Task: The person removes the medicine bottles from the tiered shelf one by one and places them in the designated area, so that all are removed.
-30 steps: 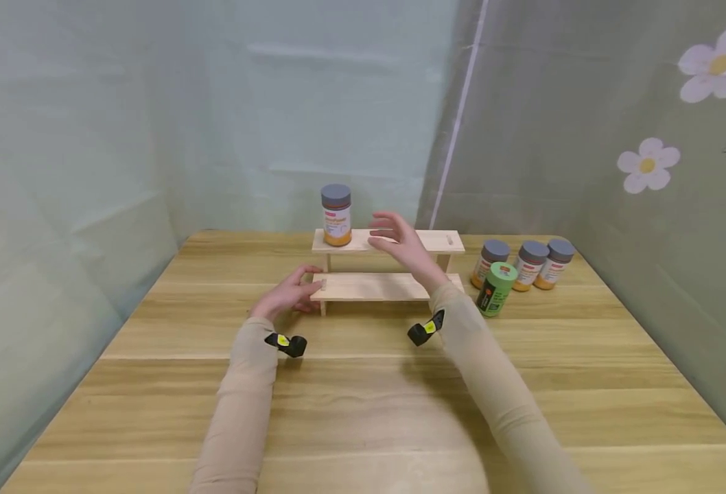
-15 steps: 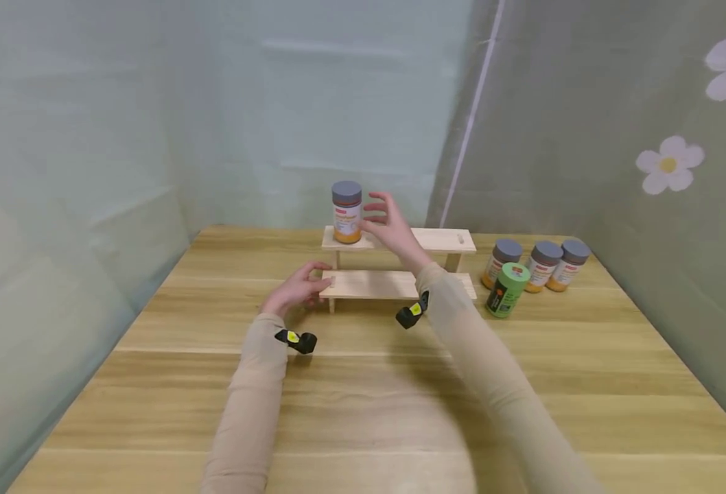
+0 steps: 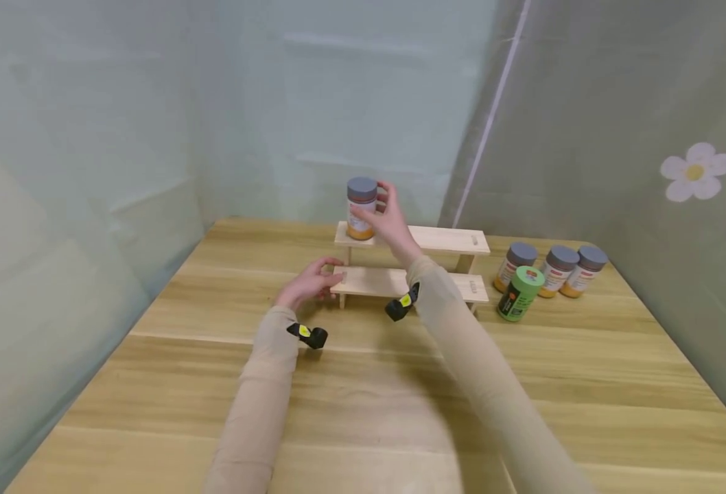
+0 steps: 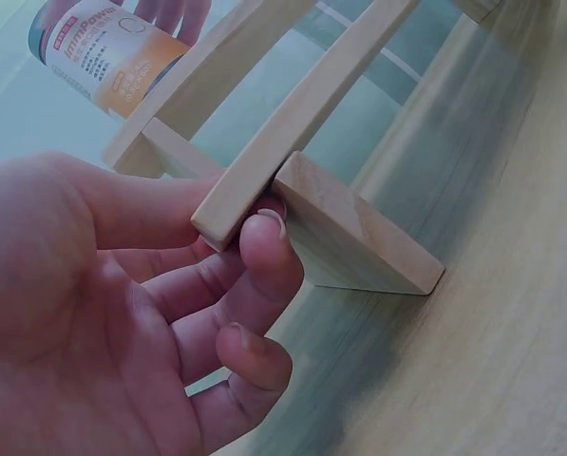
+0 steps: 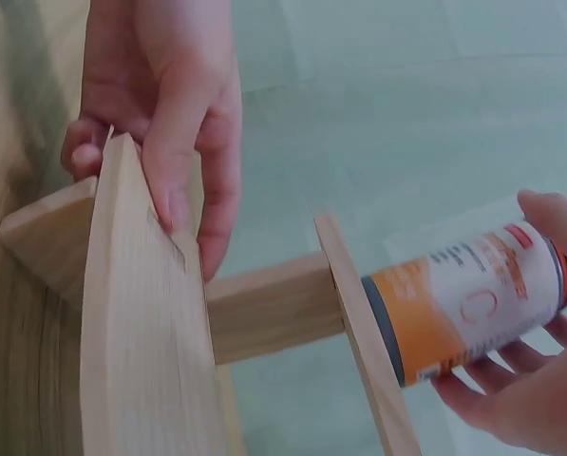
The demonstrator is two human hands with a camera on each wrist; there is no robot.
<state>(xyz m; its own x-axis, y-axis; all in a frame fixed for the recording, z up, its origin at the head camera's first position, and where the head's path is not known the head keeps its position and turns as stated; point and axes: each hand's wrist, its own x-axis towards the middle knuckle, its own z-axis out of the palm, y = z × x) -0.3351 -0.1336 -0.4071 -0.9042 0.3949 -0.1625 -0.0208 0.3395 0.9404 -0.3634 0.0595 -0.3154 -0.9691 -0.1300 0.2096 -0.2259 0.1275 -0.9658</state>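
A two-tier wooden shelf (image 3: 449, 239) stands on the table. On the left end of its upper board sits a supplement bottle (image 3: 361, 194) with a grey lid and an orange and white label, upright. My right hand (image 3: 390, 222) grips this bottle from its right side, thumb in front and fingers behind; the right wrist view shows the bottle's base against the board. Lower down, my left hand (image 3: 309, 284) pinches the left end of the lower board (image 4: 302, 109), with the thumb on top and curled fingers beneath, as the left wrist view shows.
Several similar grey-lidded bottles (image 3: 558, 269) stand at the right of the table (image 3: 363, 412). A green container (image 3: 521, 293) stands just in front of them, close to the shelf's right end. Hanging cloth (image 3: 363, 103) encloses the back and sides.
My right hand has moved left along the upper board and taken hold of the bottle. The left hand stays on the lower board's end. The head view has shifted slightly left.
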